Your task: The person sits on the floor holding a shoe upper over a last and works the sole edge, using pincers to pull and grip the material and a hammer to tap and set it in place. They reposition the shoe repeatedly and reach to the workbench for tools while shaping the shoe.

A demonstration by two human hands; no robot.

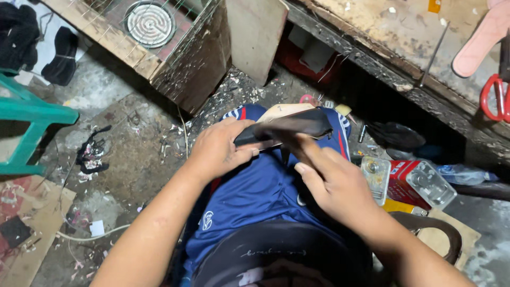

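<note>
hands meet over the lap, above blue shorts [255, 191]. left hand [218, 151] wraps a black shoe piece [287, 126] from the near end, fingers curled shut around it. right hand [332, 180] presses its fingertips, held together, against the piece's underside (thumb tip hidden). a pale sole [281, 110] lies just behind it. red can [406, 180] stands on the floor to the right, red scissors [496, 98] on the workbench [404, 42].

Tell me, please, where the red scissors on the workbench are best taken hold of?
By the red loop handles, coming from the near edge of the bench. The loops face that way and lie bare, while the blades run off the right edge of the picture beside a pink shoe sole, so their lie cannot be judged.
</note>
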